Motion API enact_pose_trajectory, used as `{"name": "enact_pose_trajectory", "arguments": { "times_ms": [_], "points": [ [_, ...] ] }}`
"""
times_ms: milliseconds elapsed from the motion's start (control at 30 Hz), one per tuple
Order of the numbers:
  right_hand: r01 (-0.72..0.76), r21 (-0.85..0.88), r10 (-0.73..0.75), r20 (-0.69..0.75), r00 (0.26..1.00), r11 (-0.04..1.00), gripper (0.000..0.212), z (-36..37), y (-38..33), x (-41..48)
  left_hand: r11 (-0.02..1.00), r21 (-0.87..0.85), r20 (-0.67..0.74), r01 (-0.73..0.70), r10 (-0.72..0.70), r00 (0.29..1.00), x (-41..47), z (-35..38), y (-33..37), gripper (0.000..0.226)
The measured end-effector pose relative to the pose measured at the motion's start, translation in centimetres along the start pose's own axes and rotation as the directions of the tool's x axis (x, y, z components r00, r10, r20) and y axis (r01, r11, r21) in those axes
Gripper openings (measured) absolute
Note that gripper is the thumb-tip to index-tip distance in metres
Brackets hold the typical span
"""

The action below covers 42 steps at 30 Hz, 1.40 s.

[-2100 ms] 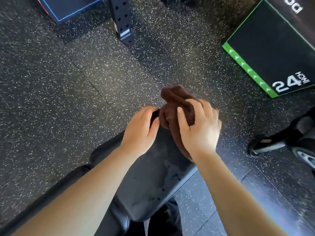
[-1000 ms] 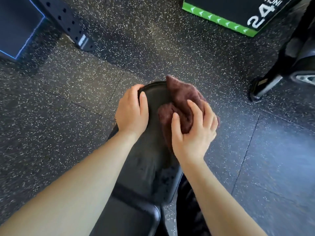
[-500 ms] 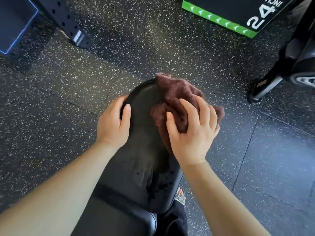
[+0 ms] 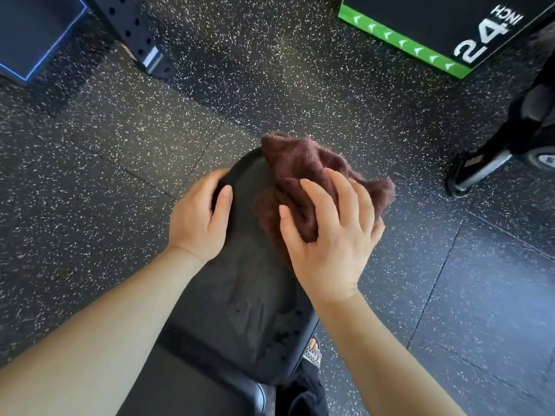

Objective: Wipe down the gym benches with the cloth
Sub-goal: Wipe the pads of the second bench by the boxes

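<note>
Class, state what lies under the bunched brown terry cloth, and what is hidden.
The brown terry cloth rests on the black padded bench, its right edge overhanging the speckled rubber floor. The bench top directly beneath it is covered.

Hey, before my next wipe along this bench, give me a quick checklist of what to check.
1. Grip: right hand grips the brown cloth: ok.
2. Contact: cloth lies on the bench pad, at its far right end, partly past the edge: ok.
3. Bracing: left hand holds the pad's left edge: ok.
4. Near pad surface dry: not ok, wet marks show.
5. Pad under the cloth clean: cannot tell, covered.
</note>
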State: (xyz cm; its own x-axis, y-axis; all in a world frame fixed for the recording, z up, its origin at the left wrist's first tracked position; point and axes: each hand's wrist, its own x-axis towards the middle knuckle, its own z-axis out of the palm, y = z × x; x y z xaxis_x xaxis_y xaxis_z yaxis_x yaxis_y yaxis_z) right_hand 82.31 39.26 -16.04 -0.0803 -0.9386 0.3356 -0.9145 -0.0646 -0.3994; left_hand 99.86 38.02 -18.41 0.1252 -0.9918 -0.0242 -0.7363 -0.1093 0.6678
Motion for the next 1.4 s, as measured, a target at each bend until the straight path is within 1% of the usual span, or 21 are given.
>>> {"name": "enact_pose_trajectory", "arguments": {
  "times_ms": [133,233,300,367,433,467,533,633,767,833,867,967,1033,1100,1233,1400],
  "points": [
    [0.062,-0.012,-0.061,0.032,0.998,0.998,0.033,0.0,-0.3,-3.2,1.000,0.019,-0.010,0.014,-0.014,1.000,-0.2,-0.1,0.0,0.039],
    [0.087,-0.014,-0.086,0.052,0.995,0.996,0.032,-0.2,-0.6,-6.0,0.999,-0.009,0.020,0.032,-0.031,0.999,-0.3,-0.2,0.2,0.035],
    [0.066,-0.012,-0.066,0.034,0.997,0.998,0.033,-0.2,-0.9,-6.5,0.999,-0.034,0.059,0.027,-0.025,0.998,-1.0,-0.5,-0.2,0.034],
    [-0.001,-0.008,0.001,0.003,1.000,1.000,0.032,0.3,-2.1,-5.3,1.000,-0.018,0.093,0.024,-0.022,0.995,-3.0,-1.4,-1.6,0.036],
    [-0.050,0.016,0.050,0.015,0.999,0.999,0.033,1.1,-4.2,-3.4,0.998,0.014,0.137,0.062,-0.064,0.989,-6.0,-2.6,-3.6,0.038],
    [-0.047,0.028,0.047,0.033,0.998,0.998,0.034,1.7,-5.3,-2.7,0.996,0.034,0.153,0.083,-0.088,0.984,-7.7,-3.2,-4.8,0.040],
    [-0.013,0.036,0.010,0.068,0.998,0.999,0.034,2.7,-7.2,-2.5,0.991,0.073,0.174,0.114,-0.125,0.977,-10.8,-4.4,-6.8,0.041],
    [0.085,0.036,-0.088,0.106,0.991,0.996,0.032,3.3,-8.3,-5.2,0.984,0.105,0.186,0.146,-0.164,0.969,-14.5,-5.3,-9.0,0.044],
    [0.211,0.049,-0.216,0.181,0.959,0.976,0.031,3.2,-7.8,-12.4,0.977,0.051,0.186,0.208,-0.213,0.959,-18.3,-4.8,-10.6,0.049],
    [0.246,0.034,-0.248,0.183,0.951,0.969,0.031,3.0,-7.1,-16.0,0.979,0.056,0.184,0.195,-0.202,0.962,-20.0,-4.2,-11.2,0.048],
    [0.246,0.025,-0.247,0.182,0.952,0.969,0.031,2.8,-6.7,-17.3,0.981,0.090,0.186,0.171,-0.186,0.965,-20.8,-3.8,-11.5,0.047],
    [0.244,0.015,-0.242,0.180,0.953,0.970,0.032,2.3,-5.8,-19.0,0.964,0.262,0.215,0.043,-0.102,0.971,-23.2,-2.6,-12.2,0.047],
    [0.248,0.032,-0.250,0.187,0.950,0.968,0.032,2.2,-5.8,-18.6,0.942,0.335,0.202,0.022,-0.095,0.975,-23.9,-1.9,-12.3,0.047],
    [0.224,0.032,-0.226,0.179,0.958,0.974,0.032,2.3,-6.0,-17.1,0.931,0.362,0.172,0.038,-0.107,0.979,-24.0,-1.5,-12.4,0.046],
    [0.173,0.020,-0.174,0.142,0.974,0.985,0.031,2.4,-6.3,-14.0,0.921,0.388,0.163,0.032,-0.103,0.981,-24.1,-1.3,-12.3,0.046],
    [0.211,0.047,-0.216,0.155,0.964,0.976,0.033,1.6,-4.8,-17.6,0.922,0.387,0.196,0.021,-0.105,0.975,-24.0,-1.5,-12.3,0.048]
  ]
}}
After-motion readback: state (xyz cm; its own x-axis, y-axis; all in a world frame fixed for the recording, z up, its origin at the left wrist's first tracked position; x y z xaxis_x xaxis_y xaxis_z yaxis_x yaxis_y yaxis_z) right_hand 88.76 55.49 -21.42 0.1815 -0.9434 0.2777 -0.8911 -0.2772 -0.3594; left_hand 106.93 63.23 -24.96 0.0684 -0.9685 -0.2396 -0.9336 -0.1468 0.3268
